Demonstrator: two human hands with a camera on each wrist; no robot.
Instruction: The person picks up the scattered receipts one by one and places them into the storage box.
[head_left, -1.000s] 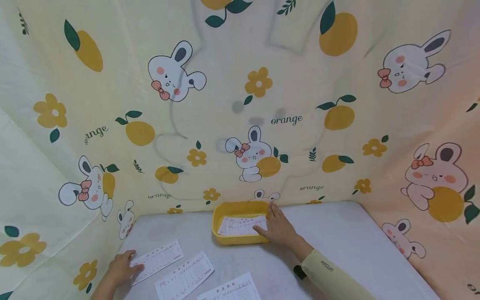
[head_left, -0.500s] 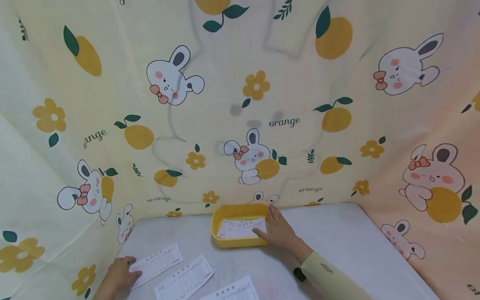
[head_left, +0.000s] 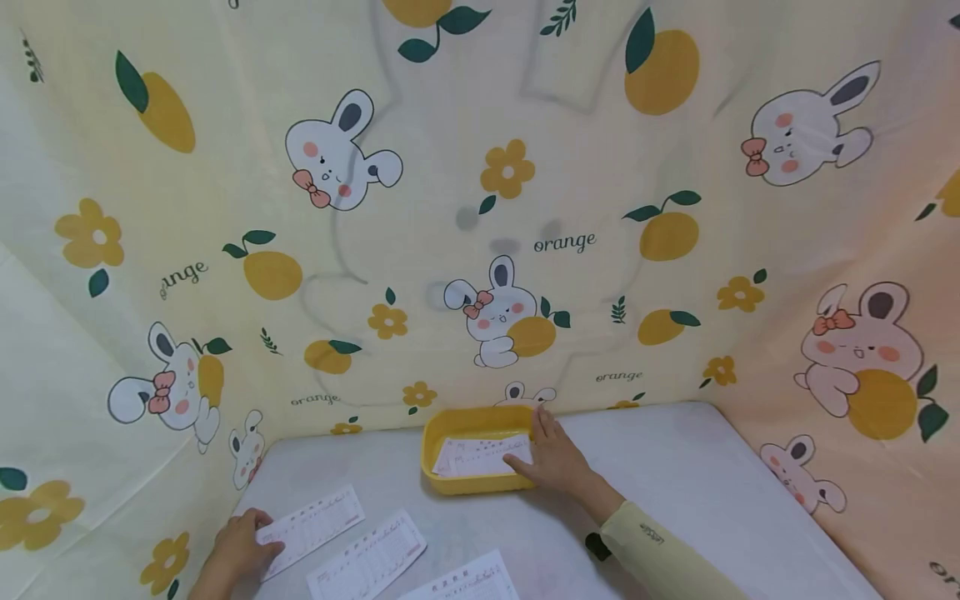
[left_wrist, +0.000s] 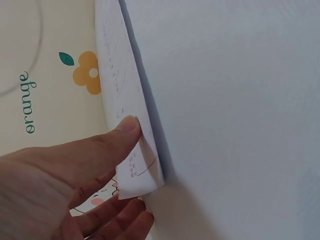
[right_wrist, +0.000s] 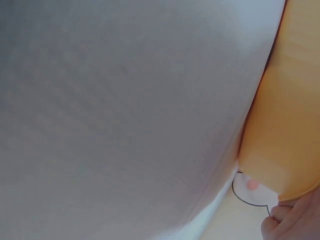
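Note:
At the table's left, my left hand (head_left: 238,552) pinches the near-left end of a printed paper slip (head_left: 311,532). In the left wrist view its thumb lies on top of the slip (left_wrist: 131,90), with the other fingers beneath, and the slip's edge casts a shadow on the table. My right hand (head_left: 558,457) rests against the right rim of a yellow plastic basket (head_left: 480,484), fingers extended along the side and thumb over the inside. Several printed slips (head_left: 480,457) lie in the basket. In the right wrist view only part of the hand (right_wrist: 295,222) shows, beside the basket's wall (right_wrist: 282,130).
Two more printed slips lie on the white table, one in the middle (head_left: 369,557) and one cut off by the lower picture edge (head_left: 467,582). A cloth with rabbits and oranges (head_left: 420,217) hangs behind and at both sides. A small black object (head_left: 597,547) sits by the right sleeve.
My left hand's fingers have drawn in slightly at the slip's end. The right hand and basket have stayed in place; the head view has shifted a little.

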